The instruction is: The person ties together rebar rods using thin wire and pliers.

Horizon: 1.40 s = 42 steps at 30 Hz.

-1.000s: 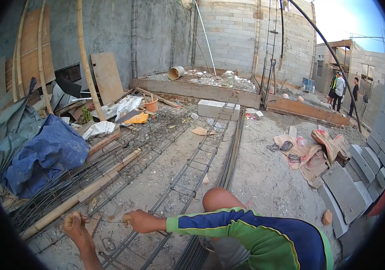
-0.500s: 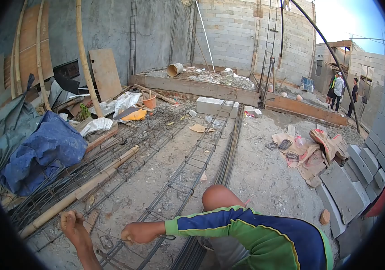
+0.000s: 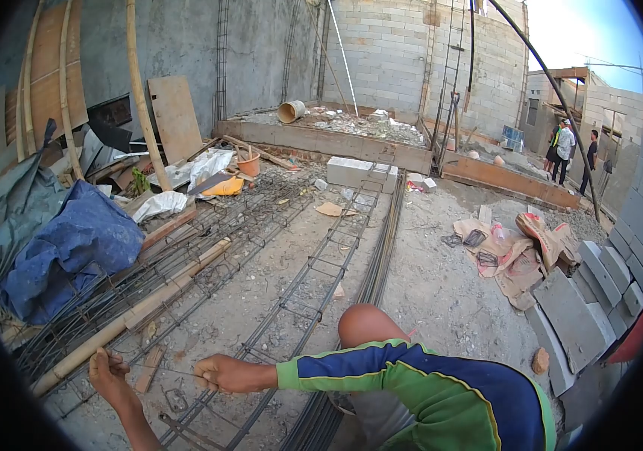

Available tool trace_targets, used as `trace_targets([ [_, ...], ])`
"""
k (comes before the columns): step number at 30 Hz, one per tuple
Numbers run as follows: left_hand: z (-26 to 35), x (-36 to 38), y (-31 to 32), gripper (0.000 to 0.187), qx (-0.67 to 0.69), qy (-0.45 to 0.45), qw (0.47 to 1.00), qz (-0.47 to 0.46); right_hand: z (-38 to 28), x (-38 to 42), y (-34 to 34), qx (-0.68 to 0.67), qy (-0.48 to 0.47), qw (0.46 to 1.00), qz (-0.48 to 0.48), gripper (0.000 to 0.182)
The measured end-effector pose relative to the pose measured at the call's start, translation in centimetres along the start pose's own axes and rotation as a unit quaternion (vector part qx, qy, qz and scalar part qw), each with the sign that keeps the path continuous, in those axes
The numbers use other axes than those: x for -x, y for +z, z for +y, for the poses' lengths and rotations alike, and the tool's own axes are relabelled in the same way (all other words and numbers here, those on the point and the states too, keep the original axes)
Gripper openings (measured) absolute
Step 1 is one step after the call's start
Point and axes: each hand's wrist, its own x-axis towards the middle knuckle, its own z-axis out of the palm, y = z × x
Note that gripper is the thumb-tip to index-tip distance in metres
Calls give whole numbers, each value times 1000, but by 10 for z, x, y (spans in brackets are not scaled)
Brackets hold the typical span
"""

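Observation:
A thin wire runs nearly straight between my two hands. My left hand, at the lower left near the bamboo pole, pinches one end with curled fingers. The other end goes into the fist of my right hand, which is above the long rebar frame. This frame of bars and tied stirrups stretches away from me across the ground. Below my hands lies a short dark metal rod, its kind not clear.
Loose rebar lies beside the frame, a concrete block at its far end. Left are a blue tarp and more rebar cages. Right are paper sacks and stacked grey blocks. Several people stand far off.
Both hands have shifted left, my right hand also a little upward. The wire between them now shows more plainly as a straight line.

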Motion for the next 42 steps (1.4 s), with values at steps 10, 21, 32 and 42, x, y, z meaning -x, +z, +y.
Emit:
trace_targets([
  [10, 9, 36, 26, 21, 15, 70, 996, -46, 13, 12, 5, 1, 108, 992, -59, 26],
  [21, -26, 82, -8, 46, -161, -126, 922, -330, -1, 67, 16, -102, 181, 978, 37, 26],
  [32, -94, 126, -49, 23, -500, -147, 722, -455, 235, 138, 113, 78, 169, 982, 30, 10],
  [42, -104, 132, -50, 19, -529, -120, 741, -397, 198, 90, 103, -13, 220, 965, 138, 17],
])
